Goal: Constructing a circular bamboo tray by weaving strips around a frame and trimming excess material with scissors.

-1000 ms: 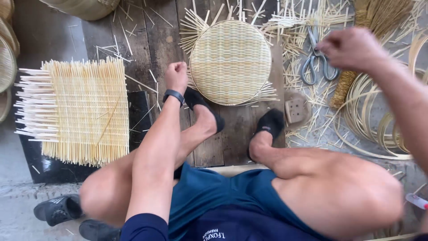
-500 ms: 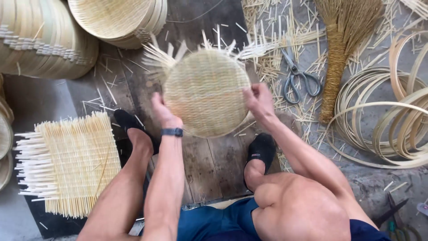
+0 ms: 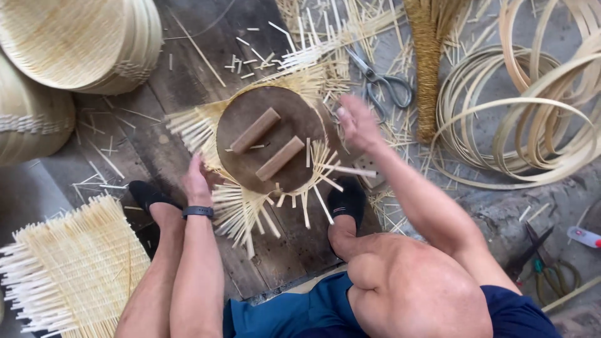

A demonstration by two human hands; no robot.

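Bamboo mat [image 3: 244, 206], flipped over a round wooden mould [image 3: 270, 139], lies on the planks [image 3: 156, 150] between both feet. Left hand [image 3: 197, 181] presses its fringe, fingers flat; right hand [image 3: 355, 122] hovers open, blurred, holding nothing. Scissors [image 3: 383, 81] nearby.

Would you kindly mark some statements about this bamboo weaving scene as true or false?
1. A round dark wooden disc with two wooden blocks lies on the woven bamboo piece. True.
2. The left hand holds the metal scissors. False: the scissors lie on the floor, untouched.
3. The left wrist wears a dark band. True.
4. The right hand rests on the square woven bamboo mat. False: it is beside the disc, and the mat lies at lower left.
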